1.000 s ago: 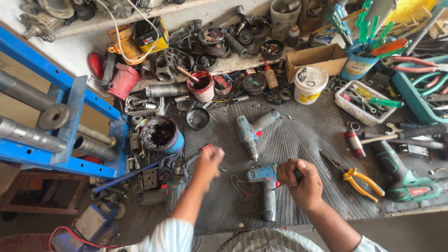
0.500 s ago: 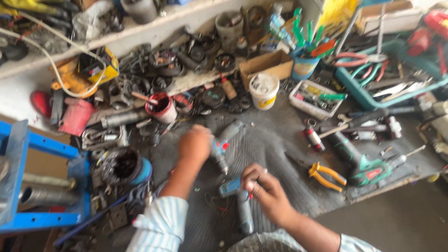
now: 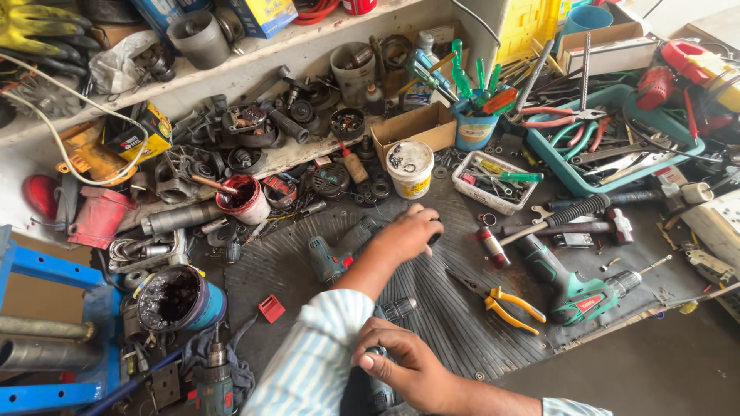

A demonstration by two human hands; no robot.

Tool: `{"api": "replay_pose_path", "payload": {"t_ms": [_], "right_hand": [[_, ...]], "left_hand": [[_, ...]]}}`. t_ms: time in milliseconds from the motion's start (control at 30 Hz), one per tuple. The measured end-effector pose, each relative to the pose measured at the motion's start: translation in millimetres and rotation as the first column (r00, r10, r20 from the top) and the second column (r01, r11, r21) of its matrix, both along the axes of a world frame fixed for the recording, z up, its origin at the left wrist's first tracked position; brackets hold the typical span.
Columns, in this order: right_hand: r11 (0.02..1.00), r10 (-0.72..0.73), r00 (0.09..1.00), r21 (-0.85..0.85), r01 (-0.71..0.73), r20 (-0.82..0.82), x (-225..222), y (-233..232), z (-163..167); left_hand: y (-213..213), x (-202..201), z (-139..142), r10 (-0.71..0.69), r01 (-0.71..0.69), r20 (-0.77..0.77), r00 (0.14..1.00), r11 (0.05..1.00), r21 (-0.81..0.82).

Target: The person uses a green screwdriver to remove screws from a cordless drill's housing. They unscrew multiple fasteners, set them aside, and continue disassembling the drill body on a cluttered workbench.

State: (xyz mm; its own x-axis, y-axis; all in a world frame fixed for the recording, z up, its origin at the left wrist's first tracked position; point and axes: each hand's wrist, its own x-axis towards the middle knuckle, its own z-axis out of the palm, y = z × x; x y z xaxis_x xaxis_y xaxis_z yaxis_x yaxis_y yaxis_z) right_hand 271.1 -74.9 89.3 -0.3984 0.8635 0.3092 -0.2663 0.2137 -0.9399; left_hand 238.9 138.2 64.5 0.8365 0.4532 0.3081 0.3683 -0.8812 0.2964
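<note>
Head view: the left hand (image 3: 407,231) reached forward over the ribbed dark mat (image 3: 455,308) on the tabletop (image 3: 655,347); its fingers were curled down over a small dark object at the mat's far edge, the object itself mostly hidden, so whether it was gripped could not be told; a grey-green cordless drill (image 3: 335,254) lay on the mat just beside that wrist. The right hand (image 3: 405,366) sat near the lower edge of the frame, fingers closed around the body of a blue cordless drill (image 3: 385,350), whose chuck pointed away from the person; the striped sleeve (image 3: 316,362) of the left arm crossed just beside it. Yellow-handled pliers (image 3: 509,304) lay on the mat to the right, near a green power drill (image 3: 574,289); a white plastic tub (image 3: 410,169) stood beyond the left hand; a red cup (image 3: 243,200) and a blue can of dark grease (image 3: 181,300) stood to the left.
</note>
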Motion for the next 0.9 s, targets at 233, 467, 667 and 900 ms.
{"api": "replay_pose_path", "payload": {"t_ms": [233, 467, 667, 900], "right_hand": [[0.994, 0.026, 1.0, -0.105, -0.027, -0.011, 3.4, 0.4, -31.7], [0.993, 0.116, 0.993, -0.027, -0.115, 0.037, 4.1, 25.8, -74.4], [0.984, 0.159, 0.98, 0.059, -0.166, 0.12, 6.2, 57.3, -81.5], [0.997, -0.036, 0.998, -0.068, 0.032, -0.058, 6.4, 40.8, -76.4]], "left_hand": [[-39.5, -80.8, 71.6, 0.352, -0.085, 0.335, 0.874, 0.789, -0.608], [-176.5, -149.3, 126.2, 0.089, 0.007, 0.324, 0.942, 0.959, -0.283], [-202.4, -148.7, 104.6, 0.265, -0.145, 0.315, 0.911, 0.922, -0.358], [-209.9, -136.8, 77.6, 0.465, -0.376, 0.434, 0.771, 0.884, -0.279]]}}
